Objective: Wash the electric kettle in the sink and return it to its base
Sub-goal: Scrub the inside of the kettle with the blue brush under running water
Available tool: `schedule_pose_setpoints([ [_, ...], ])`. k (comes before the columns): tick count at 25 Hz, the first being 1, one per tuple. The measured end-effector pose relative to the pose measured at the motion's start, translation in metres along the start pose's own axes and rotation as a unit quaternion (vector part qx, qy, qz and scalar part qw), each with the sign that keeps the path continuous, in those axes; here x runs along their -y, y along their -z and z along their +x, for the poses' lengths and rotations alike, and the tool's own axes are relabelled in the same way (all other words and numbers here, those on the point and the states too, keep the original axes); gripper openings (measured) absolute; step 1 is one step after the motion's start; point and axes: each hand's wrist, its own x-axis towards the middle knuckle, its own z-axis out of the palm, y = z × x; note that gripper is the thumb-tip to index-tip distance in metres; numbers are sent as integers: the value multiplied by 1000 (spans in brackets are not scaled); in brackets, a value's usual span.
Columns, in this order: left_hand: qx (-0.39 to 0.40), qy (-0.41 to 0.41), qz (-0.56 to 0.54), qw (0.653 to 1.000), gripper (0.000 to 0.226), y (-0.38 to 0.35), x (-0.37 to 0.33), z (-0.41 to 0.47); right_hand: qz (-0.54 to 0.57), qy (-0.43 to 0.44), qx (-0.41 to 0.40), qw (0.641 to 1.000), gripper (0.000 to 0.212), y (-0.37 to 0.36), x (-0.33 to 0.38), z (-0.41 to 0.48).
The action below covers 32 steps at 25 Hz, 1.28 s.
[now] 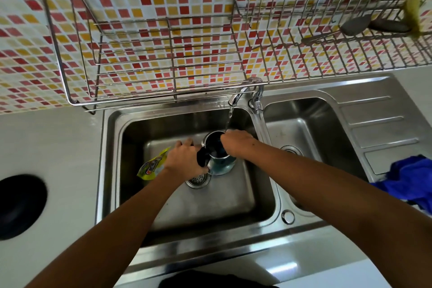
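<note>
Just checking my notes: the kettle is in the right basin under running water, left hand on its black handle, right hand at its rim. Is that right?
Not quite. The head view shows the kettle in the left basin, not the right one. The rest holds: tap running, left hand on the handle, right hand at the rim.

Both bare arms reach forward and downward, converging toward the middle. The left hand (184, 159) is palm down, fingers curled closed around the kettle's (218, 155) dark handle, knuckles up. The right hand (236, 141) bends at the wrist, its fingers dipping out of sight over the kettle's open rim, forearm angled in from the right.
</note>
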Motion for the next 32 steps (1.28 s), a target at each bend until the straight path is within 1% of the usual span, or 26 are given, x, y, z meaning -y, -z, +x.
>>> schedule_pose_setpoints([
  [3,-5,8,5,1000,85,-10,3,7,81,4,68,994,22,0,4,2],
  [5,-4,8,4,1000,84,-17,5,10,130,22,67,989,19,-4,14,5],
  [6,-7,4,6,1000,84,-19,6,11,129,26,48,990,19,-4,18,5],
  [8,-17,-6,16,1000,84,-21,7,13,68,20,-3,998,24,-3,21,2],
  [10,-28,-18,25,999,87,-21,6,12,16,-7,-17,1000,30,-2,14,-2],
  [11,-31,-20,25,999,88,-21,6,11,16,-17,-8,1000,30,-2,10,-4],
  [13,-40,-13,7,999,88,-19,5,9,77,-24,22,996,27,-2,7,-4],
  [15,-44,-5,1,999,86,-21,5,10,173,-36,52,983,21,-2,13,0],
  [16,-42,-5,4,999,85,-23,6,11,236,-59,54,969,21,-4,17,1],
  [17,-37,-4,8,999,86,-23,5,11,313,-98,50,943,25,-6,19,3],
  [18,-38,-4,8,999,87,-24,5,11,419,-142,47,895,28,-11,20,3],
  [19,-35,-4,8,999,87,-23,5,11,564,-183,52,803,28,-14,19,2],
  [20,-37,-5,9,999,88,-21,5,10,704,-217,68,673,24,-14,17,-1],
  [21,-36,-7,10,999,88,-20,6,9,802,-232,82,545,17,-12,13,-8],
  [22,-37,-10,9,999,88,-19,5,8,868,-229,93,432,12,-9,7,-17],
  [23,-37,-10,5,999,86,-17,5,6,906,-219,97,349,12,-7,-1,-26],
  [24,-38,-9,-1,999,83,-16,5,6,927,-209,102,293,14,-5,-8,-33],
  [25,-39,-6,-7,999,79,-15,5,4,937,-207,105,261,18,-6,-15,-39],
  [26,-42,-3,-12,999,75,-13,4,3,941,-205,109,245,20,-7,-19,-43],
  [27,-42,-2,-12,999,72,-12,3,3,942,-206,111,240,21,-10,-20,-43],
  [28,-41,-2,-9,999,71,-13,2,4,945,-204,114,227,19,-13,-18,-39],
  [29,-37,-2,-5,999,73,-12,0,5,950,-206,114,203,17,-14,-12,-33],
  [30,-30,-3,2,1000,77,-12,0,6,955,-220,106,170,17,-15,-3,-23],
  [31,-19,-7,12,1000,83,-11,0,7,954,-249,86,140,21,-17,7,-10],
  [32,-9,-11,20,1000,89,-13,0,10,955,-273,63,98,24,-18,16,2],
])
